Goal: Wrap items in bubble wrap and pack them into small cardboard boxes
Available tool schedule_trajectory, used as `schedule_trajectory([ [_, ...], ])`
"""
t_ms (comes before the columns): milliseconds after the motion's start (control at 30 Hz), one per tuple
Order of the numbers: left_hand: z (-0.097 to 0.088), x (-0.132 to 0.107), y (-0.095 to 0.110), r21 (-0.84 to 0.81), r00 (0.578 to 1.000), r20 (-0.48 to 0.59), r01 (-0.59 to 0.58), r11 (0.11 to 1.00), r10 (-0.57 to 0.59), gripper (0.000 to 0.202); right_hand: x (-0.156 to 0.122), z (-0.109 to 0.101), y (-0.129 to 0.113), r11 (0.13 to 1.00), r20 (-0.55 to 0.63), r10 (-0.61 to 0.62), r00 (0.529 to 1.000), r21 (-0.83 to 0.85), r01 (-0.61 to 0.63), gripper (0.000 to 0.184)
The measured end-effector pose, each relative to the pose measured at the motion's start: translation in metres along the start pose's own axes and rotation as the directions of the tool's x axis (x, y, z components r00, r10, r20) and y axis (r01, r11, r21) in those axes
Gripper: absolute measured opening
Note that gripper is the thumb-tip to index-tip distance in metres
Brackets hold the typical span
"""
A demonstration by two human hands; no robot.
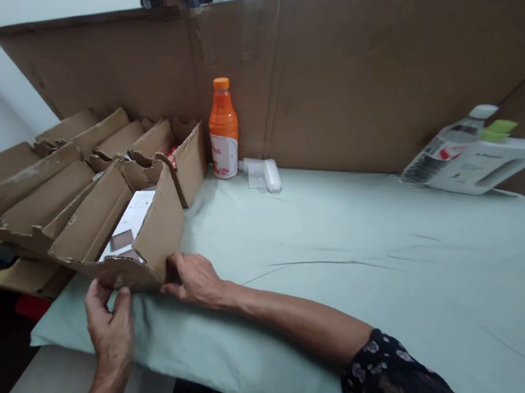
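Note:
An open-topped cardboard box (161, 231) stands at the front left corner of the table, with a white carton (132, 221) lying inside. My left hand (111, 325) grips the near end of this box, thumb and fingers against its front wall. At the lower right corner of the same box, my right hand (196, 279) has its fingers curled round the edge; some fingertips are hidden. Behind it is another cardboard box (192, 165) holding something red, mostly hidden by the walls.
More open cardboard boxes (39, 195) fill the left side. An orange bottle (223, 129) and a small white bottle (270, 176) stand and lie near the cardboard screen (374, 82). At right, a clear bottle (451, 146) and white jug (495, 163) lean on a pale green cloth (348, 222).

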State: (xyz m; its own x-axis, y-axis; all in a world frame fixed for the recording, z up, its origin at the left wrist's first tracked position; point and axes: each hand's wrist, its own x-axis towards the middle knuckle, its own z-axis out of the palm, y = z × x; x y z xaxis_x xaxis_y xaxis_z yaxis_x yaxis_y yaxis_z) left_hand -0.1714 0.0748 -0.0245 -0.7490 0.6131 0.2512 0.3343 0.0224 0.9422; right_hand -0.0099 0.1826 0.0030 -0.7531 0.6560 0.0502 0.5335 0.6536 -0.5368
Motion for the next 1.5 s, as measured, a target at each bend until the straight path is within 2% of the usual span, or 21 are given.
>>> schedule_trajectory([
  [133, 0.019, 0.021, -0.002, -0.032, 0.996, -0.079, 0.038, 0.999, -0.041, 0.054, 0.011, 0.004, 0.007, 0.999, -0.042, -0.036, 0.998, -0.027, 0.035, 0.043],
  [200, 0.025, 0.017, -0.007, -0.035, 0.995, -0.074, 0.058, 0.998, -0.061, 0.053, 0.011, 0.006, 0.012, 0.995, -0.045, -0.093, 0.995, -0.027, 0.091, 0.05],
  [333, 0.031, -0.008, -0.016, -0.043, 0.994, -0.032, 0.099, 0.994, -0.101, 0.062, 0.007, 0.011, 0.022, 0.985, -0.059, -0.172, 0.983, -0.006, 0.172, 0.067],
  [467, 0.033, -0.02, -0.021, -0.033, 0.996, -0.03, 0.083, 0.996, -0.084, 0.064, 0.01, 0.019, 0.024, 0.983, -0.086, -0.178, 0.98, -0.07, 0.172, 0.065],
  [667, 0.036, -0.013, -0.019, 0.064, 0.999, -0.001, 0.036, 0.997, -0.036, 0.049, 0.006, 0.034, 0.018, 0.944, -0.127, -0.245, 0.961, -0.257, 0.206, 0.056],
  [733, 0.035, -0.012, -0.018, 0.135, 1.0, 0.002, 0.026, 0.991, -0.026, 0.04, -0.007, 0.039, 0.014, 0.917, -0.151, -0.274, 0.95, -0.339, 0.211, 0.05],
  [833, 0.032, -0.011, -0.014, 0.254, 1.0, 0.013, -0.013, 0.967, 0.01, 0.031, -0.041, 0.044, 0.007, 0.873, -0.146, -0.324, 0.935, -0.428, 0.235, 0.049],
  [967, 0.027, -0.012, -0.007, 0.367, 0.992, 0.078, -0.124, 0.922, 0.102, 0.024, -0.098, 0.046, -0.003, 0.839, -0.118, -0.345, 0.931, -0.484, 0.25, 0.052],
  [1067, 0.027, -0.015, -0.002, 0.408, 0.981, 0.122, -0.186, 0.894, 0.148, 0.024, -0.13, 0.045, -0.009, 0.834, -0.087, -0.337, 0.937, -0.49, 0.254, 0.05],
  [1200, 0.029, -0.017, 0.002, 0.456, 0.967, 0.168, -0.248, 0.855, 0.191, 0.021, -0.145, 0.041, -0.014, 0.828, -0.057, -0.334, 0.941, -0.495, 0.264, 0.049],
  [1267, 0.03, -0.018, 0.003, 0.484, 0.961, 0.18, -0.271, 0.832, 0.209, 0.018, -0.148, 0.038, -0.013, 0.802, -0.007, -0.368, 0.93, -0.508, 0.314, 0.049],
  [1400, 0.031, -0.018, 0.001, 0.552, 0.955, 0.192, -0.297, 0.779, 0.228, 0.019, -0.162, 0.027, -0.004, 0.697, 0.138, -0.49, 0.861, -0.531, 0.482, 0.054],
  [1500, 0.031, -0.017, -0.003, 0.604, 0.948, 0.211, -0.318, 0.731, 0.239, 0.021, -0.177, 0.017, 0.002, 0.647, 0.179, -0.557, 0.811, -0.519, 0.559, 0.061],
])
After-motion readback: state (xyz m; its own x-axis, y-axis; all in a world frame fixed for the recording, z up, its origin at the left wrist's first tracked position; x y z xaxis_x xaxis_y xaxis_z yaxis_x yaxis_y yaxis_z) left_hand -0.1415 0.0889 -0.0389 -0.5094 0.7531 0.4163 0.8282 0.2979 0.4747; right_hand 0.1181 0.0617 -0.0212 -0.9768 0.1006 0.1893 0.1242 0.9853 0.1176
